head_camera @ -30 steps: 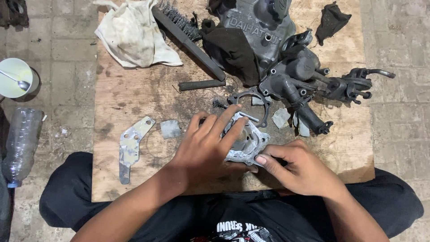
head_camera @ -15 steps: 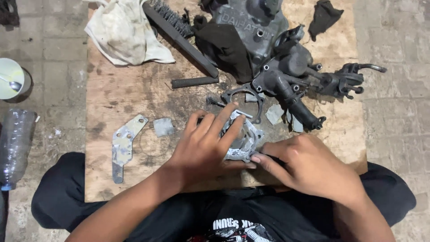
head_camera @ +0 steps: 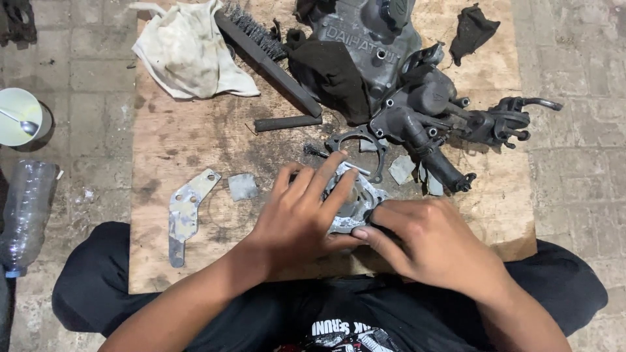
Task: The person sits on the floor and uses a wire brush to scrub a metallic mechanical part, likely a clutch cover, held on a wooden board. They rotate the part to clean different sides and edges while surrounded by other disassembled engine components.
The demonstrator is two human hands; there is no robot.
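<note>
A person sits with a wooden board [head_camera: 195, 130] across the lap. In the middle of the frame, a bit low, lies a shiny metal part [head_camera: 355, 195] with a round hole in it. It lies flat on the board, hole facing up. Its long side runs from lower left to upper right.

The left hand [head_camera: 297, 215] rests on top of the part with 4 fingers spread out and pressing down. It is not closed around it. The right hand [head_camera: 424, 241] comes in from the lower right. Its fingers are pinched together at the near edge of the part. I cannot tell if something small is between them.

1 second ago the right hand was lower and more to the right. Now it has slid left and covers more of the part. The left hand has stayed put.

A flat metal bracket [head_camera: 184, 212] lies to the left. A wire brush [head_camera: 267, 52] and a white rag [head_camera: 189, 52] sit at the upper left. Dark engine parts [head_camera: 417, 98] fill the upper right.
</note>
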